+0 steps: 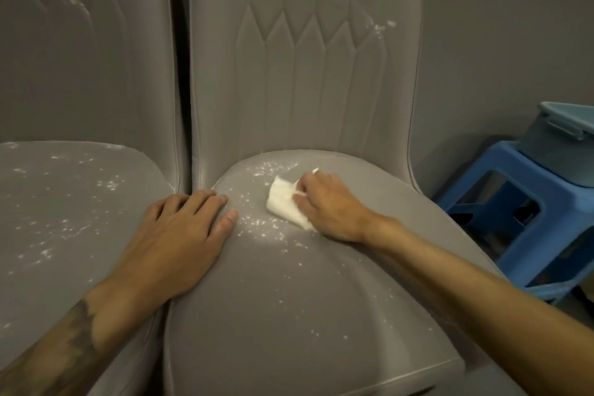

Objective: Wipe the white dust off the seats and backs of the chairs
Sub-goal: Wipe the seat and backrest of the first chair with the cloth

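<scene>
Nearest, two bare forearms reach in from the bottom edge, the left forearm (64, 350) bearing a dark tattoo. Both arms lie over the right chair seat (273, 305), a smooth grey cushion speckled with white dust (257, 225); the specks are thickest between the two hands and toward the far part of the seat, and thinner toward its near right edge. The left hand (189, 228) rests flat on the left edge of this seat, fingers straight and lightly spread, holding nothing. Just to its right, the right hand (331, 206) grips a folded white cloth (284, 199), thumb and curled fingers closed around it, holding it down on the cushion among the specks. The left chair seat (64, 209), close beside, carries scattered white flecks too. Farther back rise the right chair back (305, 80), stitched in pointed panels with a few white marks high up, and the left chair back (80, 58), likewise marked. At the right, a blue plastic stool (511, 202) carries a grey-blue lidded container (559, 151) against a grey wall (498, 26).
</scene>
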A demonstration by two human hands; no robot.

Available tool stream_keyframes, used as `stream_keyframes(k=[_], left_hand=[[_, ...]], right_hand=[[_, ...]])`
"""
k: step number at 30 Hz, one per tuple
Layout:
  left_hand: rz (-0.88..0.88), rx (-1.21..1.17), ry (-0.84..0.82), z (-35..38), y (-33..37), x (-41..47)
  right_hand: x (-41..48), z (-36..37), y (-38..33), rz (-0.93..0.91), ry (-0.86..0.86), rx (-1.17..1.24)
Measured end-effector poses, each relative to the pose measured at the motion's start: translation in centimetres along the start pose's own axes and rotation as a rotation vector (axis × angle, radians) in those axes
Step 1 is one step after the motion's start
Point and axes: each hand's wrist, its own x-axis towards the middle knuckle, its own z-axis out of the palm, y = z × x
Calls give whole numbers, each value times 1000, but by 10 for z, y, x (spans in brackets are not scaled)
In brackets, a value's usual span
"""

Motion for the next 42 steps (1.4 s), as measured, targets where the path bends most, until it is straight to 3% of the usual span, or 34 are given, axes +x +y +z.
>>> stream_keyframes(k=[3, 6, 8, 14, 18, 20, 26, 32, 38, 42], left_hand=[[-18, -40, -6, 0, 0, 0], [-20, -56, -2, -1, 2, -1], [-21, -63, -8, -1, 2, -2], [-11, -51, -3, 0, -1, -1], [-1, -42, -5, 1, -1, -1], [-3, -43, -3, 1, -2, 0], [10, -54, 11, 1, -2, 0], [4, -53, 12, 3, -3, 1], [14, -39, 10, 6, -8, 2], [11, -42, 14, 8, -9, 4]], right_hand=[[-12, -17, 15, -42, -72, -51], [-6, -28, 35, 201, -45, -138], [-6, -25, 25, 257, -21, -133], [-48, -19, 4, -53, -46, -10], [-39, -38, 41, 245, -52, -126], [-35, -34, 36, 310, -32, -134], [-85, -22, 1, -7, -12, 21], [-71, -47, 31, 347, -57, -109], [-117, -36, -5, -38, -10, 1], [-108, -58, 39, 283, -29, -134]])
